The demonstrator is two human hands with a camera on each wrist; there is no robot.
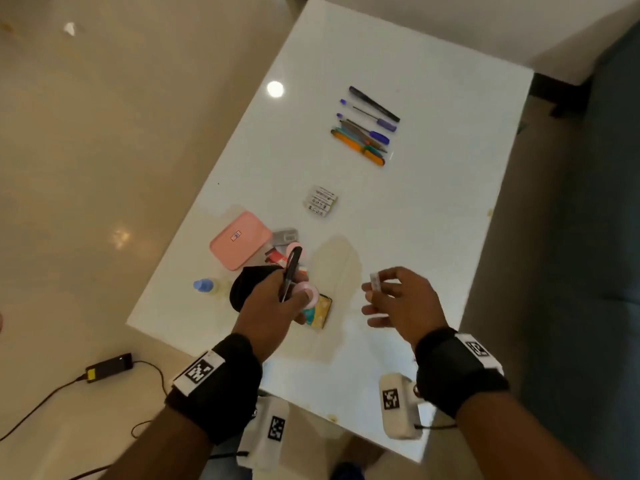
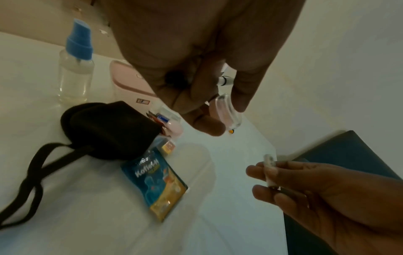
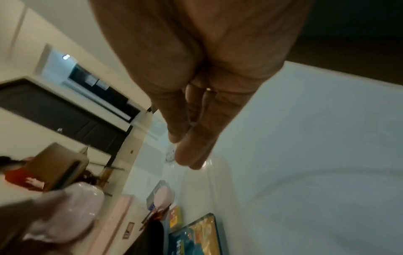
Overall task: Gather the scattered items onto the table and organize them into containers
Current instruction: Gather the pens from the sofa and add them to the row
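Observation:
My left hand [image 1: 294, 296] grips a pink tape roll [image 1: 308, 291] together with a slim black implement [image 1: 291, 271] that sticks up out of the fist. In the left wrist view the tape roll [image 2: 226, 110] sits between thumb and fingers. My right hand [image 1: 377, 296] pinches one small white battery [image 1: 375, 282], also seen as the battery [image 2: 270, 170] from the left wrist. Both hands hover over the near part of the white table [image 1: 433, 202]. Under the left hand lie a black pouch [image 1: 249, 282], a blue and yellow packet [image 1: 320, 311] and a pink case [image 1: 239, 244].
Several pens [image 1: 367, 126] lie in a row at the far side, and a cluster of white batteries [image 1: 322, 201] sits mid-table. A spray bottle [image 1: 204, 285] with a blue cap stands near the left edge. A power adapter [image 1: 109, 367] with its cable lies on the floor.

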